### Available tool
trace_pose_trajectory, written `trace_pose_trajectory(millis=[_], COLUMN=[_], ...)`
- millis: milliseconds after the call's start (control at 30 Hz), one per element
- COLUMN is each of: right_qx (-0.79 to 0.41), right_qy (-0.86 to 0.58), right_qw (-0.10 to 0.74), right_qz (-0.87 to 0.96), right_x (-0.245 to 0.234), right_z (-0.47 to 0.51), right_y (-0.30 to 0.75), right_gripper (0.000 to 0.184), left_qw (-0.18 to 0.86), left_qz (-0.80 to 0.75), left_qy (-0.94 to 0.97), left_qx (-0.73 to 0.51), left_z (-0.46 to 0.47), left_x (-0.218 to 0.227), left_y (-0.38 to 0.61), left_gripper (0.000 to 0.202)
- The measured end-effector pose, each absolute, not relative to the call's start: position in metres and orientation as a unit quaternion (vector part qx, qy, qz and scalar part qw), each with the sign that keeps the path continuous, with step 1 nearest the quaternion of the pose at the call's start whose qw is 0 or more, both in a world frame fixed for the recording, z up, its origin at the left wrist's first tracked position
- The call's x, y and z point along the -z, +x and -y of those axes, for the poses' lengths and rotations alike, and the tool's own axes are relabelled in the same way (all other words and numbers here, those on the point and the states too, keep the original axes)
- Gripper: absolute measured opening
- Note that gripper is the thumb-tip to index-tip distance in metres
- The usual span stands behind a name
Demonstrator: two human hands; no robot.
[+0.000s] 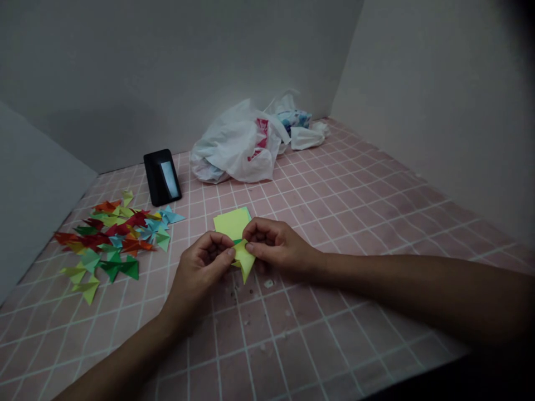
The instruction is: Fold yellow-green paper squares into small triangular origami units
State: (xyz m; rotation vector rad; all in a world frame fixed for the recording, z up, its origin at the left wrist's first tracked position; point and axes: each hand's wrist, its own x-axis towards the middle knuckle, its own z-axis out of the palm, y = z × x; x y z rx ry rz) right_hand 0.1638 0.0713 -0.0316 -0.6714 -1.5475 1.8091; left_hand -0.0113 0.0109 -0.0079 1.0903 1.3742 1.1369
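A small folded piece of yellow paper, with a point hanging downward, is pinched between my two hands. My left hand grips its left side with thumb and fingertips. On the other side, my right hand pinches its upper right part, the thumb lying on the front. Just behind the hands lies a stack of square yellow paper sheets, with a green edge showing. Off to the left spreads a pile of folded paper pieces in red, orange, yellow, green and light blue.
A black phone-like device with a reflective screen stands behind the paper pile. White plastic bags rest near the back wall. White scraps lie on the pink checkered surface. Walls rise on both sides.
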Motion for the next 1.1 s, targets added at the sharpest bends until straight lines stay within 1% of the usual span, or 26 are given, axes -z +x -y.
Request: trace_pose_trajectory(millis=[67,267,400,433,467,567,633,933,1100], right_qx=[-0.691,-0.683,-0.665,-0.663,-0.662,-0.665,-0.666,-0.66,-0.633], right_qy=[-0.265,-0.29,-0.301,-0.302,-0.303,-0.296,-0.288,-0.284,-0.283], right_qw=[0.333,0.37,0.388,0.391,0.393,0.389,0.386,0.381,0.378], right_qz=[0.584,0.56,0.563,0.563,0.562,0.564,0.569,0.582,0.613], right_x=[0.0332,0.0316,0.0296,0.0296,0.0298,0.0314,0.0324,0.0312,0.0332], right_z=[-0.0719,-0.0734,-0.0741,-0.0742,-0.0743,-0.0742,-0.0735,-0.0707,-0.0708], right_y=[0.1628,0.161,0.1618,0.1619,0.1619,0.1615,0.1612,0.1613,0.1621], right_gripper=[0.007,0.009,0.009,0.009,0.009,0.009,0.01,0.011,0.009], left_qw=[0.502,0.459,0.394,0.376,0.358,0.305,0.28,0.246,0.253], left_qz=[-0.558,-0.53,-0.521,-0.523,-0.525,-0.52,-0.511,-0.499,-0.52], left_qy=[0.459,0.5,0.579,0.598,0.616,0.666,0.69,0.713,0.689], left_qx=[-0.476,-0.508,-0.488,-0.477,-0.467,-0.439,-0.429,-0.426,-0.437], left_z=[-0.0108,-0.0107,-0.0116,-0.0122,-0.0129,-0.015,-0.016,-0.0159,-0.0139], left_x=[0.0089,0.0105,0.0125,0.0129,0.0132,0.0134,0.0131,0.0117,0.0129], left_y=[-0.0122,-0.014,-0.0145,-0.0144,-0.0145,-0.0154,-0.0167,-0.0191,-0.0189], left_gripper=[0.017,0.02,0.039,0.04,0.038,0.018,0.012,0.005,0.008])
